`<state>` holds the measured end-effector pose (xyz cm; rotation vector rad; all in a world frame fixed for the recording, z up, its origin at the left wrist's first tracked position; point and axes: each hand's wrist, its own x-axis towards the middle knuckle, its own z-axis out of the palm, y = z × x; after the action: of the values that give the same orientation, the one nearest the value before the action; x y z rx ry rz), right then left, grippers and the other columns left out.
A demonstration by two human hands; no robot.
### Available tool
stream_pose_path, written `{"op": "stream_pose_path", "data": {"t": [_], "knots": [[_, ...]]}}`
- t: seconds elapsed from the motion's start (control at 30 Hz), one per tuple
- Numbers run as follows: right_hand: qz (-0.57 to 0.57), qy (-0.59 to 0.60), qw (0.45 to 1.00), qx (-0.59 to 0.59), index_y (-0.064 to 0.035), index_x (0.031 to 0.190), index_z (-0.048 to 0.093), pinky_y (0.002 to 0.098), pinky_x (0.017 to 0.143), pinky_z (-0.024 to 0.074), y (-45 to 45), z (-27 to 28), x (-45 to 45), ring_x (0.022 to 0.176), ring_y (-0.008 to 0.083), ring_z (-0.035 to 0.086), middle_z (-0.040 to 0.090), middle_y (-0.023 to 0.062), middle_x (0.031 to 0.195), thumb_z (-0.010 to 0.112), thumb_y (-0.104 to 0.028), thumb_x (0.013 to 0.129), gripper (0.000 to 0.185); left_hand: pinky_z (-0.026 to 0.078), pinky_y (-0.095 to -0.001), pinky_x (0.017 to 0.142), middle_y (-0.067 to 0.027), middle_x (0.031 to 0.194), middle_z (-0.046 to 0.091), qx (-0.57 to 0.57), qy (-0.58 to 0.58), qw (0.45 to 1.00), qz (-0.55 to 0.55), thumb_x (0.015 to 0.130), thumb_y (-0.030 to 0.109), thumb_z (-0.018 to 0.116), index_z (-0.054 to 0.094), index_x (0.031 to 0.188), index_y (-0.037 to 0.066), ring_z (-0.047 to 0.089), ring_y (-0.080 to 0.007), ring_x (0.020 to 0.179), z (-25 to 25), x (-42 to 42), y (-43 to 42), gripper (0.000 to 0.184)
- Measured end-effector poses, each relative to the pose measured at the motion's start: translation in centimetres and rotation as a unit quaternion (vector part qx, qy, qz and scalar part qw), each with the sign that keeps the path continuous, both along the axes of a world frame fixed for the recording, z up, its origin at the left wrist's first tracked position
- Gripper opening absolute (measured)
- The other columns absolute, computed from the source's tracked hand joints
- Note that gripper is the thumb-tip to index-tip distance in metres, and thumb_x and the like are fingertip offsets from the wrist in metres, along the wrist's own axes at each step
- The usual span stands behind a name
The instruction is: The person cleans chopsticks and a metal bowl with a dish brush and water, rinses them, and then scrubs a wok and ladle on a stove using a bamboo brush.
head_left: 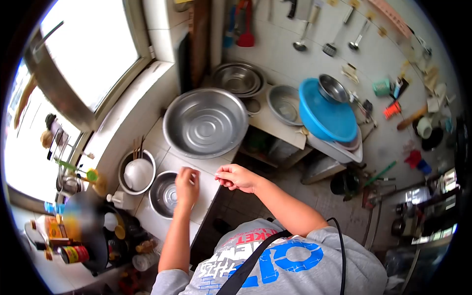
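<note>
My left hand point(188, 186) is over the right rim of a small steel bowl point(158, 194) on the tiled counter. Its fingers are curled together and slightly blurred; anything in them is hidden. Just right of it, past the counter's edge, my right hand point(236, 178) is closed with thumb and fingers pinched. What it pinches, if anything, is too small to make out. The two hands are apart. A large steel basin point(205, 123) rests on the counter beyond them. Left of the small bowl stands a pot point(123, 173) with a white bowl point(139, 174) and chopsticks point(141, 145) in it.
Stacked steel basins point(238, 78) and another metal basin point(285, 104) are at the back. A blue plastic basin point(319, 118) with a steel bowl point(333, 88) leans at right. Bottles point(73, 254) crowd the lower left. Ladles and a spatula point(330, 48) hang on the wall.
</note>
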<state>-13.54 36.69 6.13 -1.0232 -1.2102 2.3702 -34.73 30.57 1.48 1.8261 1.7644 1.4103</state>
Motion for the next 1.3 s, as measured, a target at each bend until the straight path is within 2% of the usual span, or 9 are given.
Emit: {"op": "stream_pose_path", "data": {"t": [0.23,0.33,0.47,0.67,0.7,0.83,1.0,1.07,1.3], "knots": [[-0.3,0.025,0.952,0.06,-0.0147,0.072,0.048,0.0215,0.047,0.0297,0.2,-0.7,16.9,0.056,0.0037,0.038,0.045,-0.0066,0.066,0.065,-0.018,0.092,0.027,0.043,-0.0353,0.051,-0.0116,0.066,0.054,-0.098,-0.005,0.971,-0.219,0.08,0.006,0.074,0.056,0.07,-0.001,0.053,-0.0255,0.054,-0.2,19.3,-0.7,0.022],[-0.393,0.059,0.916,0.059,-0.0097,0.065,0.052,0.0223,0.048,0.0298,-0.8,-0.5,25.8,0.057,0.0072,0.041,0.052,0.0009,0.069,0.061,-0.021,0.094,0.033,0.044,-0.0364,0.052,-0.0126,0.067,0.054,-0.101,0.028,0.953,-0.285,0.081,0.008,0.072,0.057,0.068,-0.001,0.054,-0.0272,0.055,-0.2,26.3,-0.1,0.022],[-0.412,0.069,0.907,0.052,-0.0077,0.059,0.054,0.0252,0.055,0.0358,-2.5,-0.8,37.6,0.065,0.0116,0.048,0.068,0.0152,0.1,0.048,-0.032,0.097,0.046,0.048,-0.0372,0.057,-0.0145,0.075,0.059,-0.146,0.035,0.929,-0.338,0.082,0.011,0.069,0.062,0.078,-0.002,0.06,-0.029,0.062,-1.0,36.4,0.2,0.015],[-0.425,0.003,0.901,0.083,-0.0037,0.08,0.063,0.0256,0.058,0.0371,-6.5,-0.2,51.9,0.072,0.0128,0.056,0.068,0.0155,0.109,0.039,-0.027,0.091,0.035,0.051,-0.0373,0.064,-0.016,0.083,0.062,-0.194,0.058,0.889,-0.411,0.082,0.012,0.068,0.063,0.087,-0.001,0.062,-0.0286,0.07,-0.3,49.8,0.9,0.015],[-0.408,0.003,0.909,0.082,-0.0032,0.103,0.062,0.026,0.06,0.0392,-7.0,-0.4,54.3,0.079,0.0131,0.059,0.066,0.0128,0.114,0.041,-0.022,0.086,0.033,0.051,-0.0377,0.065,-0.0159,0.083,0.062,-0.198,0.068,0.881,-0.425,0.082,0.012,0.068,0.063,0.087,-0.001,0.063,-0.0289,0.07,-0.3,51.5,1.1,0.015],[-0.505,-0.014,0.86,0.078,-0.0107,0.131,0.048,0.0265,0.065,0.0433,-9.7,-0.5,60.2,0.083,0.0139,0.06,0.06,0.0082,0.122,0.048,-0.019,0.079,0.053,0.052,-0.0396,0.068,-0.016,0.084,0.063,-0.199,0.094,0.856,-0.469,0.082,0.013,0.067,0.063,0.086,0.0,0.063,-0.0329,0.076,0.0,57.1,1.9,0.015],[-0.515,-0.05,0.853,0.068,-0.0093,0.122,0.056,0.0245,0.065,0.0431,-11.3,-1.8,64.5,0.081,0.0127,0.06,0.068,0.0074,0.107,0.05,-0.031,0.097,0.034,0.053,-0.038,0.069,-0.0154,0.088,0.063,-0.215,0.108,0.845,-0.478,0.084,0.016,0.066,0.064,0.089,0.001,0.065,-0.0281,0.078,-1.2,61.5,4.1,0.016],[-0.529,-0.079,0.842,0.066,-0.009,0.116,0.06,0.024,0.063,0.0427,-11.1,-2.2,65.7,0.079,0.0125,0.06,0.069,0.0074,0.104,0.051,-0.033,0.098,0.031,0.053,-0.0393,0.071,-0.0159,0.089,0.063,-0.263,0.112,0.835,-0.471,0.084,0.018,0.066,0.064,0.089,0.002,0.066,-0.0297,0.081,0.4,62.8,4.7,0.017],[-0.511,-0.122,0.85,0.042,-0.0083,0.109,0.061,0.0257,0.063,0.0412,-5.5,-1.2,67.5,0.077,0.0134,0.056,0.066,0.0058,0.099,0.053,-0.029,0.097,0.025,0.052,-0.0413,0.074,-0.015,0.09,0.063,-0.19,0.049,0.868,-0.456,0.084,0.018,0.065,0.063,0.088,0.002,0.064,-0.0337,0.082,-1.6,64.9,8.8,0.017]]}}
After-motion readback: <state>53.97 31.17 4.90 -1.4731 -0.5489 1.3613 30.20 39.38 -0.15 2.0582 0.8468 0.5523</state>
